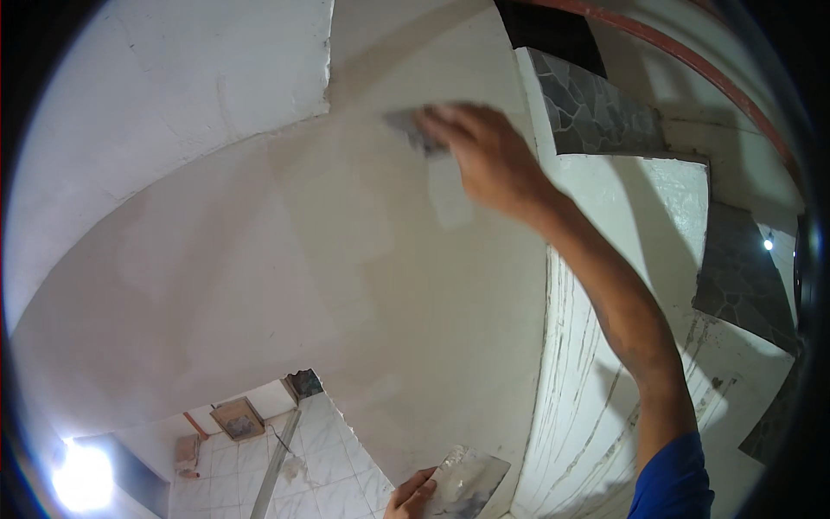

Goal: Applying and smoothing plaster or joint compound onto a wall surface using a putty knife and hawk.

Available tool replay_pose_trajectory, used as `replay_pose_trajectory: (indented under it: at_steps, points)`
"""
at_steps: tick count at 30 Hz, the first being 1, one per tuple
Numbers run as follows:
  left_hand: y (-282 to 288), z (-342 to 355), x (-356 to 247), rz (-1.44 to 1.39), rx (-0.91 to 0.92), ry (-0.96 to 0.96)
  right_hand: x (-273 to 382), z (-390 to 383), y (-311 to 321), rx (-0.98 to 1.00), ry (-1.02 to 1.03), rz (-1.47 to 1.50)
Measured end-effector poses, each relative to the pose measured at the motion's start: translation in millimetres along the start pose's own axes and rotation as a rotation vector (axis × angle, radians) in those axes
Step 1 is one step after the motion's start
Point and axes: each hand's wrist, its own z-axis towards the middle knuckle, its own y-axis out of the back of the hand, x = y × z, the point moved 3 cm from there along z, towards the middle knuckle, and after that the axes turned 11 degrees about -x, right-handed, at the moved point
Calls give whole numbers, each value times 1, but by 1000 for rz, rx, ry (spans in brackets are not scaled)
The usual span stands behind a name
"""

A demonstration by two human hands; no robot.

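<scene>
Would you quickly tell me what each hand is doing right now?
Left hand: closed on a flat, plaster-smeared metal plate at the lower edge.
Right hand: closed on a putty knife, its blade against the wall.

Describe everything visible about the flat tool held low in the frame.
The trowel is a flat, roughly rectangular metal blade, grey and smeared with pale plaster. It sits at the bottom edge of the view, tilted, its broad face turned up toward the camera. The left hand grips its lower left side, fingers curled at the edge. Its handle is hidden. Behind it lie the plastered wall and a white tiled surface.
</scene>
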Motion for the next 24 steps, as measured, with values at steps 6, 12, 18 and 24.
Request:
replay_pose_trajectory:
  at_steps: [6,12,18,24]
  points:
    - [-3,-9,4,-42,1,69,-52,86,-48,-76,-55,-62]
    - [-10,-11,-8,20,18,22,3,26,-47,2,-7,-64]
    - [-5,-7,2,31,19,-11,61,-54,-9,122,167,210]
    - [-4,-2,24,24,-22,-32,-57,38,-17,-33,-85,-58]
